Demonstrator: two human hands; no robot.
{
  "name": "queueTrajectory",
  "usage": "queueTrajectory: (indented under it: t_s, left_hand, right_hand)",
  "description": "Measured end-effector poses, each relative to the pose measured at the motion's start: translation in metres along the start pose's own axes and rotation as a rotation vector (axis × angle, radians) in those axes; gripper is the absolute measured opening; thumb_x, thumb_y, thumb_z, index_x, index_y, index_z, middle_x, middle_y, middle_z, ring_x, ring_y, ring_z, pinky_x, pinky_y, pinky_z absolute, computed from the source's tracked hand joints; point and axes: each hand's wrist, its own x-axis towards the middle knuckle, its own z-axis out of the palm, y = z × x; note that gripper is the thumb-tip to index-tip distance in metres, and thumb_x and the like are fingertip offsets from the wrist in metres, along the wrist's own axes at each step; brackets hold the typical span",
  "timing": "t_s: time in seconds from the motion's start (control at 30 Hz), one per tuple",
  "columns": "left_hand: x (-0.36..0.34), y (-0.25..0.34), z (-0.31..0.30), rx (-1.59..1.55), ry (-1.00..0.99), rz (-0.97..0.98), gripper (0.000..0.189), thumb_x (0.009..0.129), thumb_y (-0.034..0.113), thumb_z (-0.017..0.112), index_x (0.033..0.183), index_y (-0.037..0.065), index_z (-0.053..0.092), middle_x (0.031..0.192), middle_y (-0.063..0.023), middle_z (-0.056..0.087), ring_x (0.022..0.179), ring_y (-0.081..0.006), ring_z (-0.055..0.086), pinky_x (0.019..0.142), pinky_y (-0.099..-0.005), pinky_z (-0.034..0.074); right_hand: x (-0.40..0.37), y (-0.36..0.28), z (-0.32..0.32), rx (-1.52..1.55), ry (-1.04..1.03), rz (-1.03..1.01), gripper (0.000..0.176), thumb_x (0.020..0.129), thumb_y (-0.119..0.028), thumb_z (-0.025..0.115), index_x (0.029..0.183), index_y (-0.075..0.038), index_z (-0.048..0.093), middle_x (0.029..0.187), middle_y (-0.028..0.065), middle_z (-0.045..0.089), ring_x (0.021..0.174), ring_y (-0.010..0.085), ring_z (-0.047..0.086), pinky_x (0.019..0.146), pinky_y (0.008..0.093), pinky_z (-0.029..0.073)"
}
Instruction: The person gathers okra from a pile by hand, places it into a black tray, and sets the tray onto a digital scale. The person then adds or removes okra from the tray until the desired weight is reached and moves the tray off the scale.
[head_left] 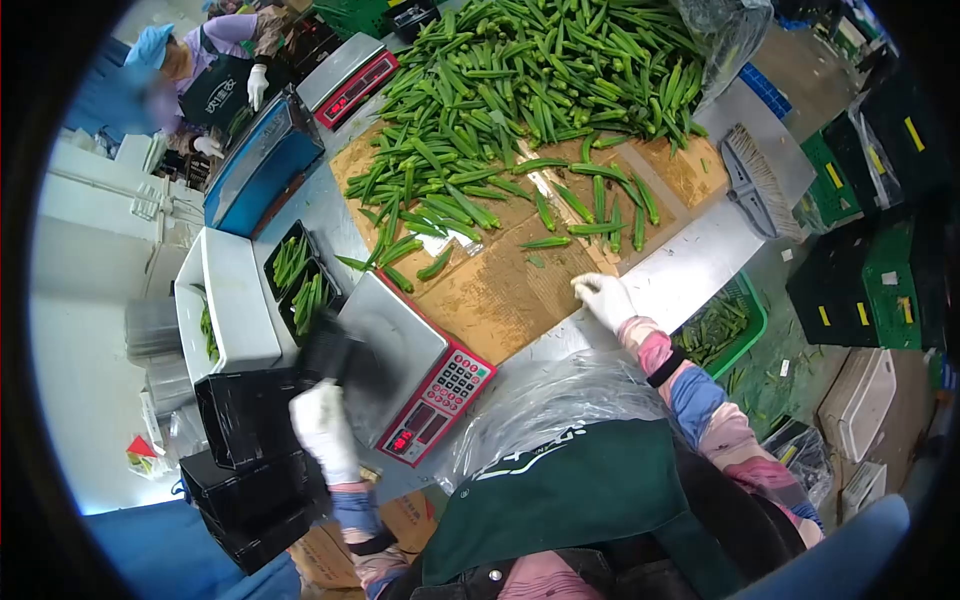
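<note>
A white glove covers my left hand (325,425), which holds a black tray (340,350), blurred by motion, over the left side of a red and silver scale (400,350). My right hand (605,298), also gloved in white, hovers near the front edge of the brown cardboard (510,290); its fingers are bent together and what they hold, if anything, is too small to tell. Beyond it lies a large heap of green okra (540,80), with loose pods (600,228) spread in front. Two black trays filled with okra (308,300) stand left of the scale.
Stacked black trays (245,420) and a white bin (225,315) are at the left. A brush (757,185) lies on the table's right side. A green basket (745,320) of okra sits below on the right. Another person (215,70) works at the upper left beside a second scale (350,85).
</note>
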Motion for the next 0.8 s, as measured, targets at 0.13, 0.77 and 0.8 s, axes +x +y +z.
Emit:
queueTrajectory:
  t_s: [0.13, 0.77, 0.8]
  left_hand:
    - [-0.024, 0.028, 0.023, 0.220, -0.294, 0.089, 0.030, 0.080, 0.007, 0.078, 0.109, 0.007, 0.073, 0.096, -0.0087, 0.067, 0.096, -0.0264, 0.062, 0.089, -0.0375, 0.050]
    - [0.038, 0.202, 0.354, 0.011, -0.714, 0.482, 0.041, 0.081, 0.007, 0.069, 0.122, 0.013, 0.065, 0.107, -0.0106, 0.065, 0.103, -0.0325, 0.059, 0.088, -0.0442, 0.050]
    - [0.039, 0.204, 0.353, 0.015, -0.706, 0.501, 0.041, 0.077, 0.005, 0.071, 0.117, 0.012, 0.066, 0.098, -0.0104, 0.062, 0.098, -0.0328, 0.058, 0.085, -0.0434, 0.049]
  right_hand:
    - [0.036, -0.017, -0.029, -0.335, 0.285, -0.282, 0.016, 0.087, -0.022, 0.070, 0.098, -0.013, 0.076, 0.096, 0.0088, 0.070, 0.094, 0.0295, 0.066, 0.085, 0.0409, 0.050]
    - [0.149, -0.037, -0.038, -0.598, 0.262, -0.241, 0.037, 0.081, -0.018, 0.072, 0.114, -0.009, 0.060, 0.104, 0.0143, 0.062, 0.095, 0.0324, 0.064, 0.079, 0.0430, 0.054]
    - [0.154, -0.035, -0.036, -0.676, 0.220, -0.248, 0.034, 0.078, -0.020, 0.074, 0.107, -0.008, 0.061, 0.101, 0.0133, 0.059, 0.094, 0.0313, 0.063, 0.078, 0.0435, 0.053]
